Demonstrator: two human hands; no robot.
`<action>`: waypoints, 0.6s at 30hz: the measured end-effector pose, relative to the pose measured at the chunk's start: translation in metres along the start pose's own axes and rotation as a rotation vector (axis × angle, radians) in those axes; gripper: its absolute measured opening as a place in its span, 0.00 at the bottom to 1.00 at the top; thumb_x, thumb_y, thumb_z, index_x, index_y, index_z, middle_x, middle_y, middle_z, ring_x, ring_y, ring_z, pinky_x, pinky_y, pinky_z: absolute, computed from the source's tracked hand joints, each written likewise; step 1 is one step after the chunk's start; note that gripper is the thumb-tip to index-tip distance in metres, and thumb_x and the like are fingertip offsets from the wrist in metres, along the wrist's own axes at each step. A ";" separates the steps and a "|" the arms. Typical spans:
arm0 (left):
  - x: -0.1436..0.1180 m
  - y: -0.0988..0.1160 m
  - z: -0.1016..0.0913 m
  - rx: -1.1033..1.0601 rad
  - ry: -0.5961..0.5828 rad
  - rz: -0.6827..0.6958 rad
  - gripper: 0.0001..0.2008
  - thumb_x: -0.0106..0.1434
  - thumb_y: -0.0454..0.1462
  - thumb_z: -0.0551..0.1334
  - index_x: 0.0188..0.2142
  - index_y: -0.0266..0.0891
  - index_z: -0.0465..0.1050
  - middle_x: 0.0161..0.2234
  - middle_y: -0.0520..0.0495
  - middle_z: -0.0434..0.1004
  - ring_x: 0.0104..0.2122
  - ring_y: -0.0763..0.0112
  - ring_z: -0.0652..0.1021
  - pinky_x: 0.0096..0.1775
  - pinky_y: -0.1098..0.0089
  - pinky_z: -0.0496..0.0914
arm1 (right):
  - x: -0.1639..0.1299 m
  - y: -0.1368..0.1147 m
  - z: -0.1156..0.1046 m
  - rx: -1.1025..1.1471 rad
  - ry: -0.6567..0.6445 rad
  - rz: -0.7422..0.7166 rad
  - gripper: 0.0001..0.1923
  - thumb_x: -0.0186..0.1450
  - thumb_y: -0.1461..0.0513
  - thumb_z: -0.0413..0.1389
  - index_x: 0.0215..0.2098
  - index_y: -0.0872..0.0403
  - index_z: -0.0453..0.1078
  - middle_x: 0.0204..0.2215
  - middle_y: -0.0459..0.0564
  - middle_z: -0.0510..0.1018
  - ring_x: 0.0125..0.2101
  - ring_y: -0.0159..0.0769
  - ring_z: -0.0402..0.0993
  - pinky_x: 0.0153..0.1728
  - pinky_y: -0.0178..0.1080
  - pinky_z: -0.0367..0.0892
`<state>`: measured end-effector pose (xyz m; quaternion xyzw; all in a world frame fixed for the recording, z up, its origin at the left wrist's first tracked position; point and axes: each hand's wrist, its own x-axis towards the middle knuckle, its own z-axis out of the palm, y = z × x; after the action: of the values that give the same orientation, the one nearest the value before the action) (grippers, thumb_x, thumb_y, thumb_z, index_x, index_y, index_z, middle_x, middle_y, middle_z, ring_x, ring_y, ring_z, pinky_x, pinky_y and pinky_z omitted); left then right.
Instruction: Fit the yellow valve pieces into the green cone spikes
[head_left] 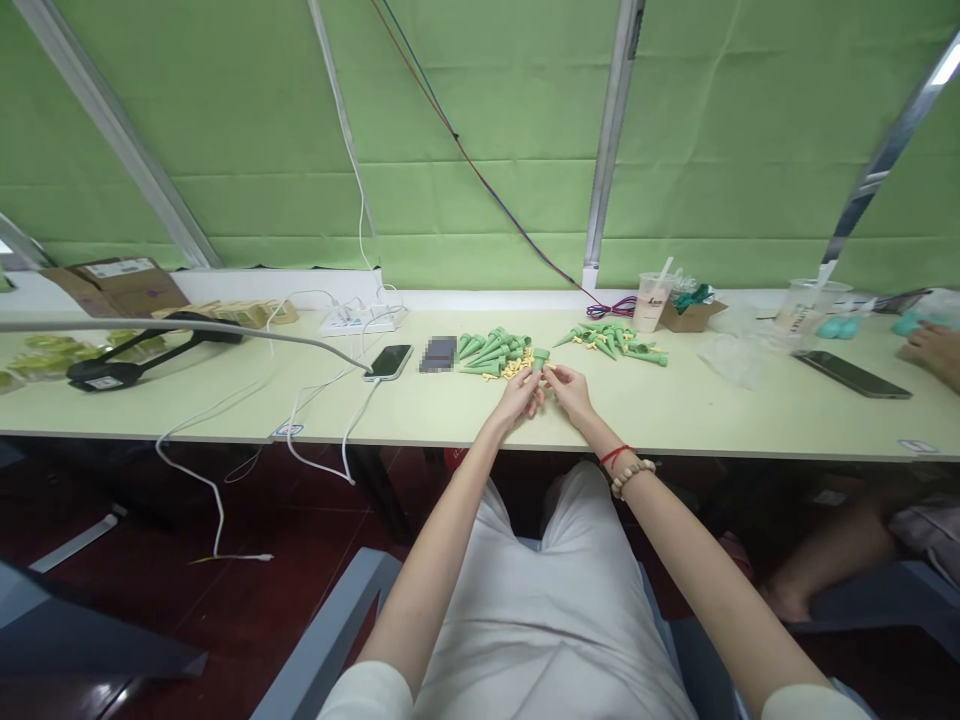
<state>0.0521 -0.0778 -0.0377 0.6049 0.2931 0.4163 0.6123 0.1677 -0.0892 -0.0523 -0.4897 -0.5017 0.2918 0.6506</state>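
My left hand (520,397) holds a green plastic cone (538,358) upright above the pale table (675,410). My right hand (570,388) meets it from the right, with its fingertips pinched on a small yellow piece (550,367) beside the cone. Just beyond my hands lie a pile of green cones (491,349) and a scatter of small yellow pieces (513,368). A second pile of green cones (615,340) lies further right. A red string and a bead bracelet circle my right wrist.
A phone on a charging cable (390,361) and a dark small box (438,353) lie left of the cones. A power strip (360,318), a black tool (135,355), cardboard boxes and plastic cups (651,301) line the table. Another person's hand (934,350) and phone (851,373) are at right.
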 end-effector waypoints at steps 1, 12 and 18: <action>0.000 0.000 0.000 0.003 -0.005 0.004 0.17 0.57 0.49 0.59 0.36 0.38 0.64 0.14 0.57 0.67 0.07 0.82 0.61 0.12 0.79 0.47 | 0.000 -0.001 0.000 0.015 0.010 0.006 0.24 0.52 0.46 0.56 0.34 0.58 0.72 0.32 0.56 0.79 0.31 0.38 0.74 0.27 0.35 0.68; 0.003 -0.004 -0.001 0.002 0.043 0.014 0.17 0.56 0.51 0.58 0.32 0.40 0.60 0.10 0.63 0.55 0.06 0.82 0.58 0.12 0.80 0.49 | 0.002 0.003 -0.002 0.065 0.013 0.034 0.23 0.50 0.43 0.56 0.24 0.54 0.63 0.22 0.48 0.74 0.21 0.30 0.68 0.16 0.31 0.59; 0.004 -0.006 -0.003 -0.014 0.093 0.047 0.17 0.57 0.51 0.58 0.34 0.41 0.60 0.12 0.63 0.57 0.07 0.82 0.59 0.12 0.79 0.48 | 0.001 -0.001 -0.002 0.092 -0.047 0.081 0.27 0.51 0.38 0.50 0.29 0.54 0.65 0.27 0.49 0.75 0.23 0.31 0.70 0.15 0.30 0.58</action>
<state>0.0525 -0.0723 -0.0429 0.5872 0.3038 0.4602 0.5925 0.1694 -0.0893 -0.0511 -0.4721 -0.4829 0.3520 0.6481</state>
